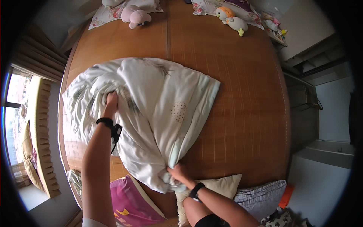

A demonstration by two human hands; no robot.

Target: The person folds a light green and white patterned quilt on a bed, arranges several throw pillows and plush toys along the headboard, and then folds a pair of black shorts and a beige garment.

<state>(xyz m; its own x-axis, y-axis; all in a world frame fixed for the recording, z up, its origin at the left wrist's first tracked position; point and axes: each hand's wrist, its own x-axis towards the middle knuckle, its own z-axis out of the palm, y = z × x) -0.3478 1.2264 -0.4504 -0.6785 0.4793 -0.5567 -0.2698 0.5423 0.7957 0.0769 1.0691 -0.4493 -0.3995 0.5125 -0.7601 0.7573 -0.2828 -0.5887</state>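
- Bed [249, 109] with a brown, mat-like top fills most of the view; window [15, 102] and curtain [41, 45] stand beyond its left edge
- Quilt [151, 98], white with a pale green border, lies mostly on the bed's left half, bunched toward the left edge, one flatter corner pointing right past the centre seam
- Far edge: pink plush toy [133, 16] toward the left corner, grey plush toy [236, 24] with an orange top toward the right
- Near edge: purple pillow [132, 202], cream pillow [227, 185] and grey ruffled pillow [261, 198], in that order from left to right
- Step in hand, my judgement: shifting the quilt with two holds, one in its body and one at its border
- Next move, as I judge it, calls for a firm hold at the border and enough slack in the bunched folds to avoid a twist
- My left hand [112, 100]: closed, fist-like, sunk in the bunched folds; it appears to grip the cloth, fingertips hidden
- My right hand [178, 173]: fingers curled in around the quilt's border close to the near edge, no open gap visible; cloth is gathered beneath it
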